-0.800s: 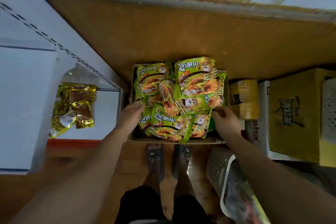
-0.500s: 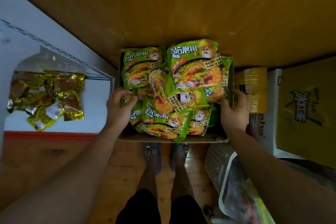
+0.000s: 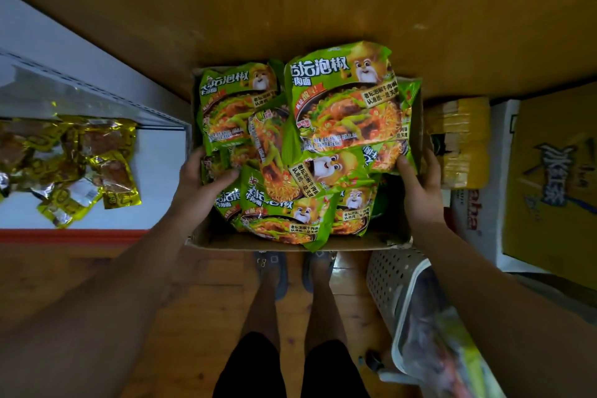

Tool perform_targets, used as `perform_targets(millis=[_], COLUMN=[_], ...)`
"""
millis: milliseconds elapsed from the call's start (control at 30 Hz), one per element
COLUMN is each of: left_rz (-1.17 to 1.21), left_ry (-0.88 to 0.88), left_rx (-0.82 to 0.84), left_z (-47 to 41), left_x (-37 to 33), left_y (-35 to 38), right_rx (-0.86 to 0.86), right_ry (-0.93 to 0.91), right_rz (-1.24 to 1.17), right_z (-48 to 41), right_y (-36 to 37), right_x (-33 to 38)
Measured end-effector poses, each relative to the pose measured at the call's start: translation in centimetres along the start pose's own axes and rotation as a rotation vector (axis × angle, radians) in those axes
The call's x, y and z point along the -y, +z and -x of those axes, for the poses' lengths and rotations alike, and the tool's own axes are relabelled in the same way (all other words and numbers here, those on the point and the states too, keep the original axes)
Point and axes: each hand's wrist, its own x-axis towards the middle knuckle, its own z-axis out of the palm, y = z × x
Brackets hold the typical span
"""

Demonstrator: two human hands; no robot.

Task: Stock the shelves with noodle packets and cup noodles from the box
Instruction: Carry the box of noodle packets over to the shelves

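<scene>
Gripping both side walls: left hand [image 3: 200, 184] is wrapped over the left wall of the cardboard box [image 3: 290, 244], fingers curled on the outside and thumb laid inward across a packet. Right hand [image 3: 420, 191] mirrors it on the right wall, thumb inside against the packets and fingers down the outside. Neither hand holds a packet by itself. Green noodle packets [image 3: 342, 100] fill the box in a loose heap, faces up, overlapping, and several stand above the rim. The largest lies at the box's far right and one sags over the near wall. Box is open-topped, and its near wall overlaps the toes of the sandals [image 3: 271, 271] in this view. Cannot tell whether anything supports the box from below. White shelf [image 3: 155, 178] sits just left of the box with a red front strip, and a loose pile of gold snack packets [image 3: 80, 168] lies on it, well apart from the box. Stack of yellow packs [image 3: 465, 142] is just right of the box, close to the right-hand fingers. Yellow carton [image 3: 555, 178] lies further right of that. White perforated basket [image 3: 387, 271] sits below the box's near right corner, under the right forearm. Wooden panel [image 3: 290, 3] runs behind the box's far side.
</scene>
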Motion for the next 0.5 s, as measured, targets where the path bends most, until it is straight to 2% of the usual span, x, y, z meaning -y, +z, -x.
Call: perform_targets(millis=[100, 333, 500], left_rz=[0.059, -0.050, -0.016], left_ry=[0.027, 0.065, 0.095], left_rx=[-0.011, 0.009, 0.013], left_z=[-0.3, -0.8, -1.3], left_x=[-0.1, -0.1, 0.1], left_y=[0.3, -0.3, 0.1], right_rx=[0.018, 0.075, 0.099], right_ry=[-0.030, -0.058, -0.090], right_rz=[-0.045, -0.044, -0.057], right_z=[-0.6, -2.3, -2.8], right_y=[0.0, -0.4, -0.3], right_x=[0.1, 0.0, -0.3])
